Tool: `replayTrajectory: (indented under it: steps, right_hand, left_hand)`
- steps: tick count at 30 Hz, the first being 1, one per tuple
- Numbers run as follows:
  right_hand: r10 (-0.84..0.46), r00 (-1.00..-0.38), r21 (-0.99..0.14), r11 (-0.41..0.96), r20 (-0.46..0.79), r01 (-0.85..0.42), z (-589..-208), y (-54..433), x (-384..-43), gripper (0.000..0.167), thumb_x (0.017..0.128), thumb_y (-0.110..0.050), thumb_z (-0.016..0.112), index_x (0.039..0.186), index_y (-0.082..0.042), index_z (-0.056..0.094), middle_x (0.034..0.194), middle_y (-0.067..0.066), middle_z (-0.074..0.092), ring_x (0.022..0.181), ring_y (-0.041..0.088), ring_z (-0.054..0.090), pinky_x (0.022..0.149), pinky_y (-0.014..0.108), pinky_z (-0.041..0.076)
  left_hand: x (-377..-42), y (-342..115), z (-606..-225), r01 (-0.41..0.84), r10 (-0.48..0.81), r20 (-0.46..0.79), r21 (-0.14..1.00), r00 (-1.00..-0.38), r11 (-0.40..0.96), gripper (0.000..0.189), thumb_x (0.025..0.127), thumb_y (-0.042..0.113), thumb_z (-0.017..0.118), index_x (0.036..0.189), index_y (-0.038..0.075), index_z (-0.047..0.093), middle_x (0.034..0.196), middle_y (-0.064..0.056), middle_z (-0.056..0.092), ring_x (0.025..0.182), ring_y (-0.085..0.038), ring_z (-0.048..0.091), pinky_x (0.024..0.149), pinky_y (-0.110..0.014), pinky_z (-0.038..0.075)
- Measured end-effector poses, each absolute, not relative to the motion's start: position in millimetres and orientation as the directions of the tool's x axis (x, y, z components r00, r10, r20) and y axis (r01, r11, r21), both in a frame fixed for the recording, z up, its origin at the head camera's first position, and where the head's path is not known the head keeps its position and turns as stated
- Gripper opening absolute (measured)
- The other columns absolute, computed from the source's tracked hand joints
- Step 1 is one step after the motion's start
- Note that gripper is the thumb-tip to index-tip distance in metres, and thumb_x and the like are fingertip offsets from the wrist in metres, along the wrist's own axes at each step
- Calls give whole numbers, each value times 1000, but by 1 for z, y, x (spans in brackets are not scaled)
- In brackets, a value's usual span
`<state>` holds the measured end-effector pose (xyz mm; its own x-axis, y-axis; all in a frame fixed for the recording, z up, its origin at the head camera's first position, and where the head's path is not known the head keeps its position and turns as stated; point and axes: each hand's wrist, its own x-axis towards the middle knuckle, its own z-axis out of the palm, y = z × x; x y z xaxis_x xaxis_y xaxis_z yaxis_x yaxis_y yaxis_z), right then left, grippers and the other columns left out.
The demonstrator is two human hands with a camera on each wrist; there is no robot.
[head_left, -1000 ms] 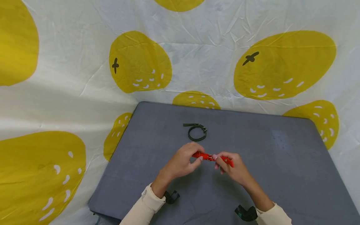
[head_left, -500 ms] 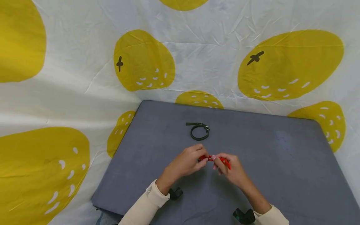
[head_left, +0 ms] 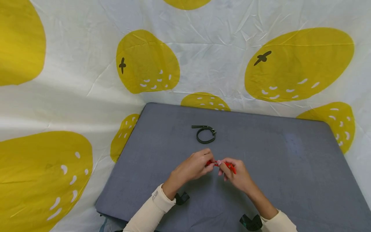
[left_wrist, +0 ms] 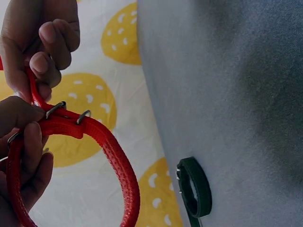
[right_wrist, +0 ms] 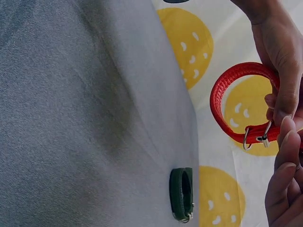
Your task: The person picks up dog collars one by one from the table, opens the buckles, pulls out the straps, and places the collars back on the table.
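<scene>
Both hands hold a red dog collar [head_left: 231, 167] above the table, its band bent into a loop. My left hand [head_left: 192, 167] pinches it beside the metal buckle [left_wrist: 56, 109]. With thumb and fingers, my right hand [head_left: 239, 174] grips the strap's free end, which passes through the buckle. In the left wrist view the red loop [left_wrist: 120, 165] hangs round and wide; the right wrist view shows a metal D-ring [right_wrist: 246, 138] near the buckle. Fingers cover part of the strap and its tip. A dark green collar [head_left: 205, 142], also looped and buckled, lies beyond the hands.
The grey padded table [head_left: 275, 154] extends to both sides of the hands. Behind it and at its left hangs a white cloth [head_left: 208, 64] with yellow fruit prints. Black wrist devices [head_left: 182, 198] sit under both wrists.
My left hand has moved right, closer to the right hand, and its fingers now cover more of the red collar near the buckle. The green collar stays on the table.
</scene>
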<state>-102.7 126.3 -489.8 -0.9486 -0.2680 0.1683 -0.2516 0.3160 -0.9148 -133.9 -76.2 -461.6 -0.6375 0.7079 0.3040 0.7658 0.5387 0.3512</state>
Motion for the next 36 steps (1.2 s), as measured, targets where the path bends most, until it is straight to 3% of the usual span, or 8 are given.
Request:
replayTrajectory:
  steps: [7,13,17,26,31,36]
  right_hand:
    - [-274,-940,-923,267,202,-276,-483,130,-107,16,98,-3,61,86,-6,71,63,5,66,44,12,55,41,26,44]
    - [-252,-950,-916,305,186,-260,-472,130,-110,19,99,-10,62,82,-10,70,64,1,66,45,17,57,41,28,44]
    - [-239,-952,-908,326,189,-263,-463,131,-113,22,99,-11,62,79,-10,70,62,0,65,46,23,58,44,29,47]
    - [-166,-971,-920,327,170,-217,-442,134,-115,25,98,-11,62,74,-7,68,60,3,65,46,15,56,45,31,48]
    - [-158,-970,-911,344,183,-228,-442,139,-114,22,97,-9,64,76,-7,69,61,3,65,46,14,56,44,29,46]
    - [-182,-964,-886,388,196,-253,-447,140,-115,22,97,-11,66,75,-10,69,60,-1,63,46,11,55,43,28,44]
  left_hand:
    - [-136,-77,-463,768,675,368,353,-639,534,3,91,7,64,94,9,65,92,1,60,74,-4,52,66,-12,42]
    - [-136,-77,-461,777,633,457,294,-625,556,13,88,7,69,99,11,64,92,1,61,76,-6,52,70,-20,44]
    - [-136,-77,-461,790,616,521,218,-590,572,16,90,11,68,105,15,68,97,4,63,82,-6,55,74,-24,47]
    - [-140,-83,-460,860,648,594,165,-477,482,15,94,16,72,109,12,73,108,0,64,94,-11,60,88,-24,50]
    - [-142,-86,-462,882,677,604,99,-421,460,17,95,23,71,109,14,74,104,3,66,90,-9,60,81,-22,48]
    - [-144,-88,-464,885,680,620,51,-392,463,13,92,20,74,105,15,75,100,5,68,86,-8,61,75,-21,48]
